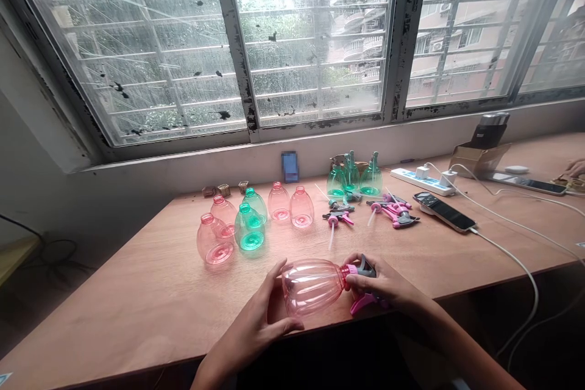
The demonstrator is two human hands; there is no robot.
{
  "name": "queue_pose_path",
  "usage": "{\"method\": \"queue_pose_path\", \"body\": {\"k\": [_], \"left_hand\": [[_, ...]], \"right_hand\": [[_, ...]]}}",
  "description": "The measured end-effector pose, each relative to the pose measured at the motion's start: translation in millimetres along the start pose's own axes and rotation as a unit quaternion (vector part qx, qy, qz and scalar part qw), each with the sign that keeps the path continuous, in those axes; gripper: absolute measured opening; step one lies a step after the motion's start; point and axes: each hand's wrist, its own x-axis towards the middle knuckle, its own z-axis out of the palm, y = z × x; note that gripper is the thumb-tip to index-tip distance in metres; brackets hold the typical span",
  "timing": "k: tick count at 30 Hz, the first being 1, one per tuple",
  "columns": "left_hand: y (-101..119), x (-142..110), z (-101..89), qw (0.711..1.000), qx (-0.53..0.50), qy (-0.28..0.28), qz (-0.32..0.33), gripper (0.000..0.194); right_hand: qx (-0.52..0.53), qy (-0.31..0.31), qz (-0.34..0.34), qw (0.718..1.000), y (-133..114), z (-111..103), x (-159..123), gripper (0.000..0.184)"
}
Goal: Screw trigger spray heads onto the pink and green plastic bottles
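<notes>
A clear pink spray bottle (pixel 313 285) lies on its side near the front edge of the wooden table (pixel 137 298). My left hand (pixel 260 320) cups its base, fingers curved round it. My right hand (pixel 381 283) grips the pink and grey trigger head (pixel 363 283) at the bottle's neck. Further back stand several empty bottles without heads, pink (pixel 214 241) and green (pixel 249 228). Loose trigger heads (pixel 393 210) with dip tubes lie to the right of them. Green bottles with heads fitted (pixel 354 177) stand near the wall.
A phone (pixel 444 211) on a white cable lies at the right, beside a power strip (pixel 423 178). A small blue device (pixel 289 167) leans on the wall. A cardboard box (pixel 479 155), another phone (pixel 532 183) and another person's hand (pixel 574 169) are far right.
</notes>
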Motion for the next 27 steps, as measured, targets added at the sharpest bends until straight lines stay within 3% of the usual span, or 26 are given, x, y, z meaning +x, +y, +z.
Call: {"method": "queue_pose_path", "body": {"k": [13, 19, 27], "left_hand": [[-5.1, -3.1, 2.4, 0.999, 0.037, 0.019, 0.023, 0.090], [-4.5, -3.4, 1.9, 0.999, 0.032, 0.010, 0.001, 0.099], [-1.4, -2.2, 2.9, 1.000, 0.023, 0.015, 0.004, 0.090]], "right_hand": [[-0.008, -0.011, -0.013, 1.000, 0.2, -0.9, -0.2, 0.033], [-0.007, -0.011, -0.016, 1.000, 2.2, -1.5, 0.6, 0.033], [0.005, -0.015, -0.014, 1.000, 2.1, -1.2, 0.0, 0.033]]}}
